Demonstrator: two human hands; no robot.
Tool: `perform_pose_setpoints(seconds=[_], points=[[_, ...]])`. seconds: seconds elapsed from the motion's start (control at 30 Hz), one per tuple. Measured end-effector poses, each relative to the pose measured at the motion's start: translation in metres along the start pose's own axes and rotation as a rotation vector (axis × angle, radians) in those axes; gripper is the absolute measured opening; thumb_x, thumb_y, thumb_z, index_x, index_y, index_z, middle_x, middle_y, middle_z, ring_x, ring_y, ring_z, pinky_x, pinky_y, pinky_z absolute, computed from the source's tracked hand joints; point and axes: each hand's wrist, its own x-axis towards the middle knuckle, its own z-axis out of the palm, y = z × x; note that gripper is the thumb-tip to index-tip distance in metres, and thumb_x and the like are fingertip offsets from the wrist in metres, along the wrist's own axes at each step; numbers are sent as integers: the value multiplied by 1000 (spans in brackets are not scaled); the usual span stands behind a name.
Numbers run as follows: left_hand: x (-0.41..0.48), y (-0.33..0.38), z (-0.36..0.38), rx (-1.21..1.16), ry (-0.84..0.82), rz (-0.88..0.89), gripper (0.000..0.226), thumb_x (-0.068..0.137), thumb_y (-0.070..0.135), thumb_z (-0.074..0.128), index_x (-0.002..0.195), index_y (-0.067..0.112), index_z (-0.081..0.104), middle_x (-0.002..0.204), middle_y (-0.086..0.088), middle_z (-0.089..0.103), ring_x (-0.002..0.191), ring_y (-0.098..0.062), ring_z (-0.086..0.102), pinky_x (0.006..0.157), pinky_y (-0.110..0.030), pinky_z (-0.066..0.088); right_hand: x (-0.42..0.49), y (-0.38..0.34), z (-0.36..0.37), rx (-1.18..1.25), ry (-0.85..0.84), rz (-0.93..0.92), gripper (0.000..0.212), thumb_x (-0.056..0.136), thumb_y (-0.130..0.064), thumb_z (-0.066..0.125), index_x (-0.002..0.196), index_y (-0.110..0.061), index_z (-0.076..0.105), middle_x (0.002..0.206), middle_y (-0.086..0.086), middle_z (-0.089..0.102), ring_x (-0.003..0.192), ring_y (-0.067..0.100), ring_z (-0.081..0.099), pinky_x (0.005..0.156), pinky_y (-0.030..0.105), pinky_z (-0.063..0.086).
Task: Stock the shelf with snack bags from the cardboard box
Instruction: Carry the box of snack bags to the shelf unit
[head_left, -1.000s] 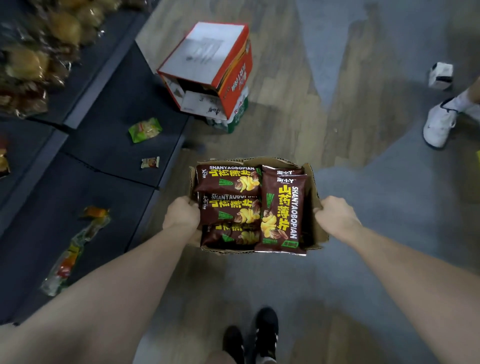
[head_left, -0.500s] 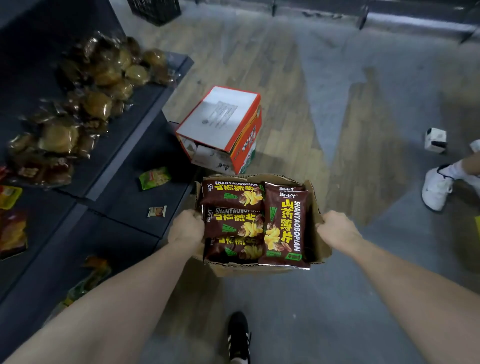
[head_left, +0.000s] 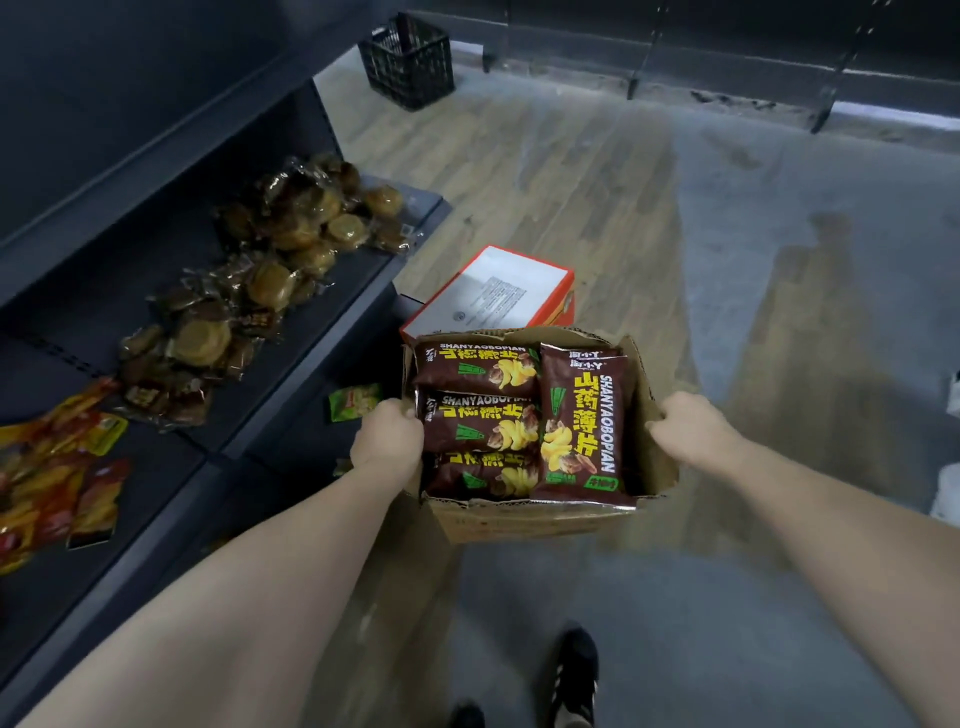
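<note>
Item, as I log it: cardboard box (head_left: 519, 522), open-topped, at centre. My left hand (head_left: 387, 441) grips its 9 o'clock wall, my right hand (head_left: 685, 428) its 3 o'clock wall. Contents: three snack bags (head_left: 478, 423) lying 9-to-3, and a fourth bag (head_left: 579, 426) lying 12-to-6, top toward 12. Shelf (head_left: 322, 322) at 9 o'clock.

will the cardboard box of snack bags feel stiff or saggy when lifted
The cardboard box is probably light: the snack bags look puffy. Its ragged rim suggests walls that may flex. The left hand and right hand on opposite sides should keep it level.
</note>
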Motion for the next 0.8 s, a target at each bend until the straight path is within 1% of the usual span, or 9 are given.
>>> perform_pose_setpoints(seconds=[0.1, 0.13, 0.2, 0.3, 0.47, 0.6, 0.63, 0.73, 0.8], points=[[7, 17, -10, -49, 14, -36, 20, 96, 21, 41, 86, 12, 56, 88, -8, 58, 85, -28, 55, 74, -33, 42, 20, -13, -29, -30, 15, -73, 28, 89, -13, 50, 62, -13, 45, 66, 1, 47, 70, 26, 50, 53, 26, 34], [9, 22, -13, -69, 21, -45, 21, 95, 21, 42, 84, 12, 57, 87, -9, 60, 86, -28, 57, 74, -33, 43, 26, -18, -39, -39, 24, -97, 29, 89, -13, 50, 61, -13, 44, 65, 2, 46, 70, 27, 49, 53, 26, 34], [16, 30, -19, -115, 39, -54, 22, 94, 20, 43, 78, 13, 57, 83, -8, 60, 84, -28, 58, 73, -32, 43, 38, -27, -54, -65, 39, -133, 26, 88, -13, 50, 63, -11, 46, 69, 7, 49, 75, 29, 51, 60, 27, 36], [25, 43, -28, -155, 65, -59, 27, 94, 18, 42, 69, 14, 51, 73, -3, 54, 75, -24, 54, 64, -28, 38, 57, -42, -73, -88, 66, -163, 22, 85, -13, 49, 64, -12, 46, 73, 9, 52, 76, 31, 52, 63, 28, 38], [54, 64, -45, -157, 121, -104, 24, 94, 18, 42, 74, 10, 54, 76, -6, 56, 74, -24, 53, 63, -28, 37, 95, -75, -101, -114, 75, -210, 23, 83, -13, 48, 61, -14, 45, 75, 10, 54, 77, 32, 53, 62, 29, 37], [86, 82, -58, -169, 124, -132, 23, 93, 18, 43, 75, 10, 55, 82, -9, 58, 76, -27, 54, 67, -31, 39, 127, -102, -120, -132, 66, -224, 21, 84, -13, 48, 63, -13, 49, 73, 9, 55, 76, 32, 54, 53, 27, 33], [94, 86, -59, -186, 118, -144, 24, 93, 18, 42, 76, 9, 56, 83, -10, 59, 77, -27, 55, 67, -31, 40, 135, -108, -125, -134, 62, -222, 20, 85, -14, 49, 65, -13, 50, 73, 9, 56, 76, 32, 54, 53, 26, 34], [113, 94, -65, -227, 100, -176, 23, 91, 16, 42, 82, 7, 61, 92, -13, 64, 84, -31, 60, 69, -31, 43, 160, -129, -135, -148, 56, -231, 14, 85, -16, 51, 74, -10, 56, 87, 15, 62, 79, 33, 55, 64, 29, 41], [123, 99, -68, -259, 94, -194, 23, 91, 15, 43, 83, 6, 63, 95, -16, 65, 86, -33, 60, 72, -33, 46, 174, -141, -139, -168, 59, -244, 11, 85, -15, 52, 79, -8, 59, 95, 20, 64, 81, 35, 56, 67, 30, 40]])
